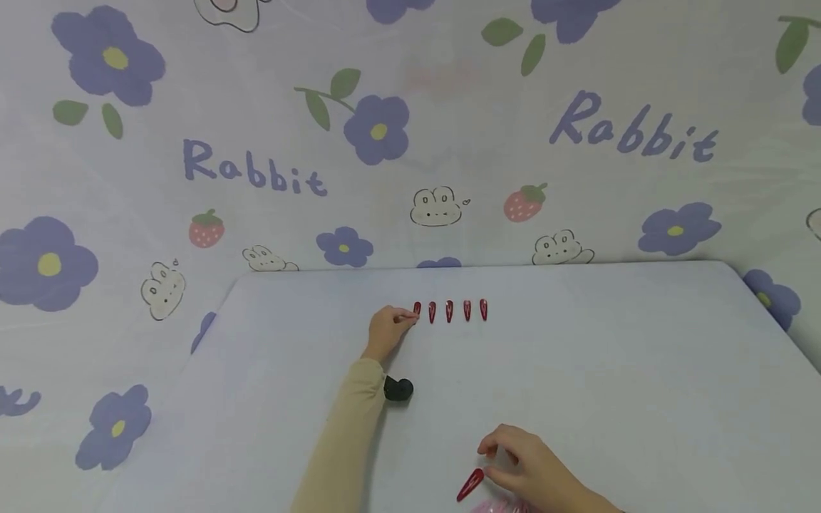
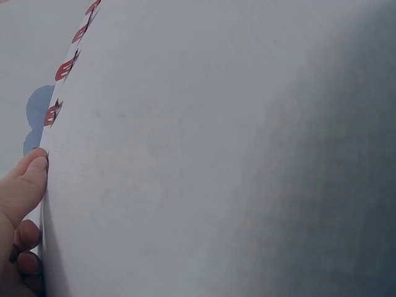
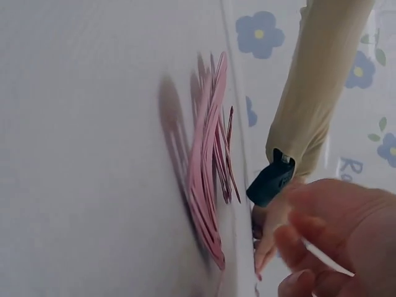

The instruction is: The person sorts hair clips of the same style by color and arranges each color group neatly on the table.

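Observation:
Five-in-a-line is not countable by touch, but several red snap hair clips (image 1: 450, 311) stand in a row near the table's far edge. My left hand (image 1: 388, 329) pinches the leftmost red hair clip (image 1: 417, 308) between thumb and fingertips; in the left wrist view those fingers (image 2: 28, 176) hide it. My right hand (image 1: 529, 459) hovers near the front with its fingers loosely bent and nothing held. Just left of its thumb lies another red hair clip (image 1: 470, 484). A stack of pink hair clips (image 3: 204, 179) is beside it.
The white table (image 1: 609, 370) carries the clips, and a patterned cloth (image 1: 449, 142) hangs behind its far edge. A black device (image 1: 399, 390) sits on my left wrist, above the tabletop.

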`<state>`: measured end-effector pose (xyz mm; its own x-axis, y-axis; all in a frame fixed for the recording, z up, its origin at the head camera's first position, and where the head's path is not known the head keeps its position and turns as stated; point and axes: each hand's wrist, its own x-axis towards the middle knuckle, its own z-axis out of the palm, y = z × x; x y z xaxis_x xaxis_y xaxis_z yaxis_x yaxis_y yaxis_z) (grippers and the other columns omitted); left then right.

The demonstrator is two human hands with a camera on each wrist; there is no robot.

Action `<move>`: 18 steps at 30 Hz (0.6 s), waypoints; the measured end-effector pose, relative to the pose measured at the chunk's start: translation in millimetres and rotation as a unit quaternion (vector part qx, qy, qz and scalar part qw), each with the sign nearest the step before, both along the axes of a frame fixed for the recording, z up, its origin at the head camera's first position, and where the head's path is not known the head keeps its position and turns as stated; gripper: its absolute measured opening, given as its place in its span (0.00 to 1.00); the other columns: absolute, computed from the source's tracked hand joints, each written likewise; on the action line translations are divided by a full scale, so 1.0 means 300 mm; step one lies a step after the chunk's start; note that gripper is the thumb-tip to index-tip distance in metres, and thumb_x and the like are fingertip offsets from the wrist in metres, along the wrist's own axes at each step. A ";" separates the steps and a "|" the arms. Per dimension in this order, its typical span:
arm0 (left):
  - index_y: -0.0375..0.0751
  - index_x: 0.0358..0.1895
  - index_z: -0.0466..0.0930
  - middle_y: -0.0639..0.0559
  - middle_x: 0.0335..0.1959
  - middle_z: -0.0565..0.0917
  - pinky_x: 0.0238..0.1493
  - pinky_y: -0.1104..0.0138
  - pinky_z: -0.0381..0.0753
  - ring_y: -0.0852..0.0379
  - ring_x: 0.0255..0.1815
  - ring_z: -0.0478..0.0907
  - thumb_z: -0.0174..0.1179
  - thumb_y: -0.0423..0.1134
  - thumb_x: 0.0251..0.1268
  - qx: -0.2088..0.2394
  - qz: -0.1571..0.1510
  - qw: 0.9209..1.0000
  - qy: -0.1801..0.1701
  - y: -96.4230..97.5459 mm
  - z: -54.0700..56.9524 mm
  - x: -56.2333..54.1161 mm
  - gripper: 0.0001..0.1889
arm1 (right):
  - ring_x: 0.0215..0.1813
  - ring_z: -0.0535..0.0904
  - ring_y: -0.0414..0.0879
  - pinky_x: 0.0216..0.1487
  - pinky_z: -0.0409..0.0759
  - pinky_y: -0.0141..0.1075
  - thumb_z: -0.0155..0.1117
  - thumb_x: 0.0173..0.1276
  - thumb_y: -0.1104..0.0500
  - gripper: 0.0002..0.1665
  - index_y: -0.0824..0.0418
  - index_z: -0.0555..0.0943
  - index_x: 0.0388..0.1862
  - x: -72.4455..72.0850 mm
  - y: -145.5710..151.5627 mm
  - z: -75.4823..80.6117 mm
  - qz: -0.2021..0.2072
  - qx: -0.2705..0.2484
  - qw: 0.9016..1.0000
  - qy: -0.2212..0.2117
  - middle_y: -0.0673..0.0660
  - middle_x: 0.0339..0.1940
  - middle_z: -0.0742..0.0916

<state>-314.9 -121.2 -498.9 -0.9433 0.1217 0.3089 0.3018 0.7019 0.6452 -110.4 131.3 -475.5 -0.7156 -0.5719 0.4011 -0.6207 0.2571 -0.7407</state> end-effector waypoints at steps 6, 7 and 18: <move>0.37 0.31 0.85 0.53 0.20 0.73 0.27 0.67 0.64 0.59 0.22 0.64 0.64 0.34 0.52 0.003 -0.004 1.000 0.000 0.003 0.002 -0.002 0.05 | 0.39 0.72 0.36 0.41 0.73 0.35 0.67 0.52 0.62 0.13 0.56 0.77 0.37 0.004 0.002 -0.017 -0.015 0.102 0.995 0.014 0.41 0.36 0.76; 0.38 0.31 0.85 0.53 0.20 0.72 0.27 0.67 0.64 0.58 0.22 0.64 0.64 0.34 0.52 0.006 -0.002 1.000 -0.003 0.003 0.003 -0.002 0.05 | 0.39 0.72 0.36 0.41 0.73 0.35 0.67 0.52 0.62 0.13 0.57 0.78 0.37 0.004 0.001 -0.020 -0.016 0.107 0.994 0.024 0.41 0.36 0.76; 0.40 0.31 0.85 0.54 0.21 0.72 0.29 0.67 0.64 0.58 0.24 0.66 0.64 0.36 0.53 -0.008 0.017 0.999 -0.029 0.004 -0.006 -0.012 0.04 | 0.30 0.67 0.32 0.29 0.70 0.27 0.65 0.56 0.64 0.09 0.59 0.81 0.38 0.007 -0.008 -0.036 0.002 0.079 0.997 0.001 0.41 0.33 0.73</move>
